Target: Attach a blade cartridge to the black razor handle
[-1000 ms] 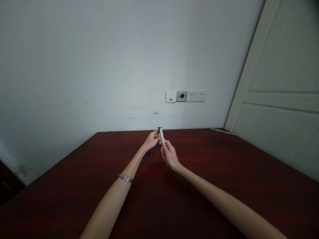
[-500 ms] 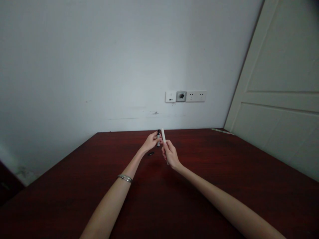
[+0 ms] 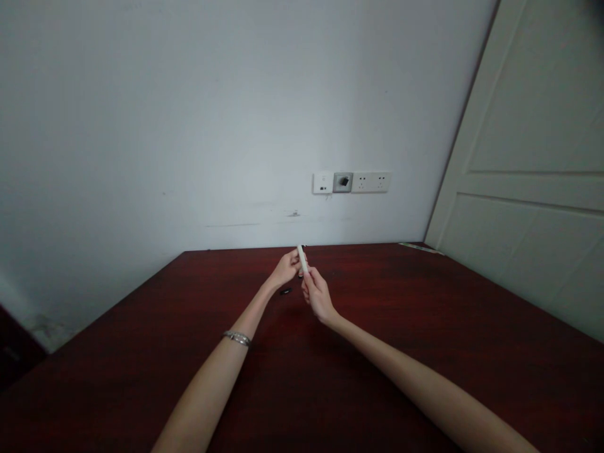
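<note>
Over the far middle of the dark red table (image 3: 255, 390), my left hand (image 3: 284, 269) has its fingers closed round a small black-and-grey object (image 3: 300, 277). That object is mostly hidden behind a slim white stick (image 3: 302, 258); its exact kind cannot be made out. My right hand (image 3: 318, 297) grips the white stick near its lower end, its top tilted slightly left. In this view the stick crosses in front of the left fingers; whether it touches what they hold is unclear. Just below my left hand, a small black piece (image 3: 285, 291) lies on the table.
A pale wall (image 3: 236, 126) rises behind the table's back edge, carrying a row of sockets (image 3: 371, 182) with a black plug (image 3: 344, 181). A cream panelled door (image 3: 533, 176) stands on the right. A thin flat strip (image 3: 421, 248) lies at the back right corner.
My right hand has shifted slightly left with the white stick, which now covers most of the object in my left hand. My left hand has stayed nearly still.
</note>
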Tool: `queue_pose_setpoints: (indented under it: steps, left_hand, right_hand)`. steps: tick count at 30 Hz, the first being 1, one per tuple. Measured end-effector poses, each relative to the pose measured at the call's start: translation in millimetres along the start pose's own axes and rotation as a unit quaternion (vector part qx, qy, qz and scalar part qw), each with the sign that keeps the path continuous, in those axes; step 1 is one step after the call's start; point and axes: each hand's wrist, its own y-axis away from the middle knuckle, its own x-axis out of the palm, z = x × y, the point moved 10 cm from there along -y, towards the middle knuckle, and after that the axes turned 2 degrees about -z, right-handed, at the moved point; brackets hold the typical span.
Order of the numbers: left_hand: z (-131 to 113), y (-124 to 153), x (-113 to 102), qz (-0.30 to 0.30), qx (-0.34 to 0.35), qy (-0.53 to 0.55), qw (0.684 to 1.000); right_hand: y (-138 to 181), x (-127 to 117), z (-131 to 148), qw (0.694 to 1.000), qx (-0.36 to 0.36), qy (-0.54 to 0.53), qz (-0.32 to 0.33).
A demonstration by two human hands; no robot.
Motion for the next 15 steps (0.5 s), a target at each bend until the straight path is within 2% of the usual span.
queue_pose_setpoints:
  steps: [4,8,15]
  left_hand:
    - [0.4,-0.5,-1.2,0.002,0.018,-0.015,1.0]
    - [7.5,-1.1,-0.7,0.007,-0.002,0.003,1.0]
    - [3.3,-0.6,-1.1,0.006,0.016,-0.015,1.0]
  right_hand:
    - [-3.0,-2.3,3.4,1.0,-0.011,-0.004,-0.008]
    - [-2.5,0.6,3.0,1.0,-0.01,0.006,0.004]
    - [-3.5,-2.7,7.2,1.0,-0.017,0.008,-0.011]
